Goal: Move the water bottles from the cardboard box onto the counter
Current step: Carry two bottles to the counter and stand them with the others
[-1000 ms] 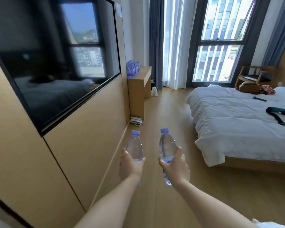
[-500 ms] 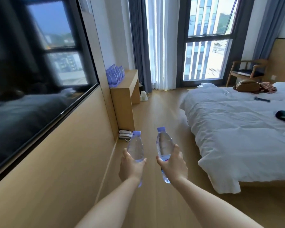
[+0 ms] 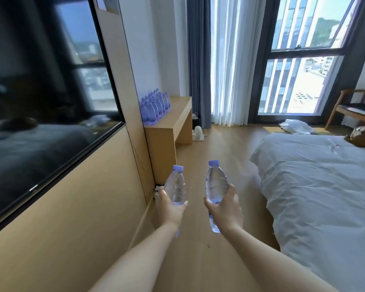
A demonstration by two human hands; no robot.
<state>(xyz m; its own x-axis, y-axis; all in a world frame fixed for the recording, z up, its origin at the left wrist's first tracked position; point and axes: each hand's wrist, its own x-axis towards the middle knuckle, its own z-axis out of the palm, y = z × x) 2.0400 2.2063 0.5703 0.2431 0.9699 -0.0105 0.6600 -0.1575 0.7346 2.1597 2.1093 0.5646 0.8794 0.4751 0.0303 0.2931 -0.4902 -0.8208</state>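
Above the floor, left hand and right hand each grip a bottle; labels unreadable.

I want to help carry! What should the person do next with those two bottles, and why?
Probably keep walking toward the counter. The left hand and the right hand each hold a water bottle, and the counter, where a cluster of bottles stands, looks out of reach ahead.

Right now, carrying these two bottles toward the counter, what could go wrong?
The bottles on the counter already stand packed in rows on the counter, so setting more beside them could topple some. The right hand grips its bottle around the middle while the left hand grips its bottle low, which may tip.
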